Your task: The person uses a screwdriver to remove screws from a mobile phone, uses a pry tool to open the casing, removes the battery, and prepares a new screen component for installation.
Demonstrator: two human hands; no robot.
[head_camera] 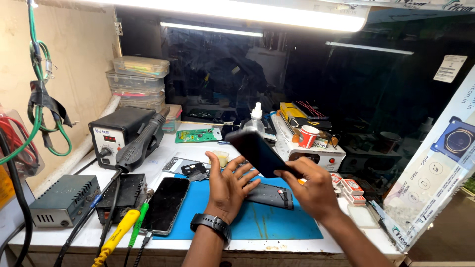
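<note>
The right grip [309, 185] pinches the lower end of a black phone [257, 152], held tilted above the blue mat [277, 222]. The left grip [230, 185] stands open just beside it, fingers spread, fingertips near the phone's underside; whether they touch, I cannot tell. Below both grips a dark phone part [269, 196] lies on the mat. Left of the left grip a second phone [166, 205] lies flat on the desk [89, 237]. Beyond it stands a hot-air station [116, 133]. Behind the right grip sits a red cup [308, 136].
</note>
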